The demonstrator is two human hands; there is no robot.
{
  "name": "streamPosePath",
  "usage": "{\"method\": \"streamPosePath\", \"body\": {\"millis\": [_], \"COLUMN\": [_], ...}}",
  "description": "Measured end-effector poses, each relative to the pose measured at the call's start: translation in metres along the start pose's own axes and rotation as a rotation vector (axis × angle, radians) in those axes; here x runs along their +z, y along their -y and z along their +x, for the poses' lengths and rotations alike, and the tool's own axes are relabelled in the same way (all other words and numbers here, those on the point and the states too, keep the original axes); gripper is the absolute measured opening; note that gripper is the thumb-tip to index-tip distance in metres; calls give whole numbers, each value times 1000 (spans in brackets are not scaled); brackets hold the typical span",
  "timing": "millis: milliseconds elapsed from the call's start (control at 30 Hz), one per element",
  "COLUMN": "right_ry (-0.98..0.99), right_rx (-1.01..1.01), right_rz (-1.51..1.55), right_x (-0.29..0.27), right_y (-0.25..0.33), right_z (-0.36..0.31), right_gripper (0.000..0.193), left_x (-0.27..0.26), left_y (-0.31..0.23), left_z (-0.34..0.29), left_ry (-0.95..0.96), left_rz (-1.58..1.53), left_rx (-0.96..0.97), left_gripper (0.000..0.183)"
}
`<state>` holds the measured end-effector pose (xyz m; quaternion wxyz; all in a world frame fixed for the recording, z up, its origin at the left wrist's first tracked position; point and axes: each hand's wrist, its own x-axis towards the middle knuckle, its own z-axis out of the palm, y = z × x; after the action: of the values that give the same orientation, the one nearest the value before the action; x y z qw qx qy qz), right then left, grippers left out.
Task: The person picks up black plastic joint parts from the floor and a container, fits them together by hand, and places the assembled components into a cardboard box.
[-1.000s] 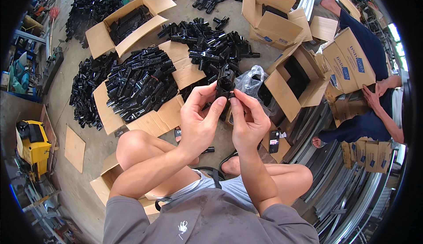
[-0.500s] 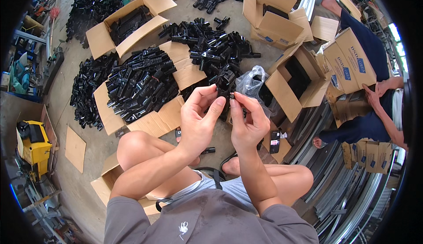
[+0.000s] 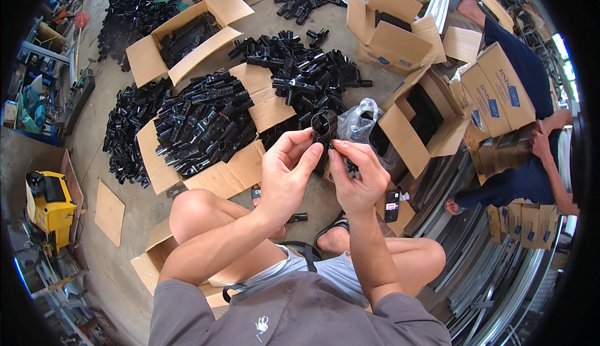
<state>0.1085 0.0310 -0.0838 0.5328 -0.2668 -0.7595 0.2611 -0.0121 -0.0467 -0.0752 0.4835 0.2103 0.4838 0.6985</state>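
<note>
In front of me I hold up a black tubular fitting with a round open end. My left hand is closed on its left side, thumb and fingers pinching it. My right hand pinches at the fitting's lower right edge; whatever small piece is between those fingertips is too small to make out. Just beyond my hands lies a heap of similar black fittings. A clear plastic bag rests right behind my right hand. Left of my hands, an opened carton is piled with more black fittings.
Open cartons with black parts stand ahead, one carton at left and another carton at right. Metal profiles line the right side. A co-worker's hand is by a closed carton. A yellow machine sits far left.
The fitting has tilted so its round opening faces me more, and it sits slightly lower. My right hand has shifted a little to the right. The co-worker's hand has moved off the carton.
</note>
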Motion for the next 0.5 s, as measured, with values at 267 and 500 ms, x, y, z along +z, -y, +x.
{"method": "streamPosePath", "body": {"millis": [267,500], "right_ry": [0,-14], "right_rx": [98,141], "right_rz": [16,-10], "right_x": [-1,3], "right_y": [3,6], "right_z": [-3,-6], "right_gripper": [21,16], "left_x": [1,3], "left_y": [2,1], "left_z": [0,-1], "left_ry": [18,36], "left_rz": [4,10], "left_rx": [86,157], "left_gripper": [31,32]}}
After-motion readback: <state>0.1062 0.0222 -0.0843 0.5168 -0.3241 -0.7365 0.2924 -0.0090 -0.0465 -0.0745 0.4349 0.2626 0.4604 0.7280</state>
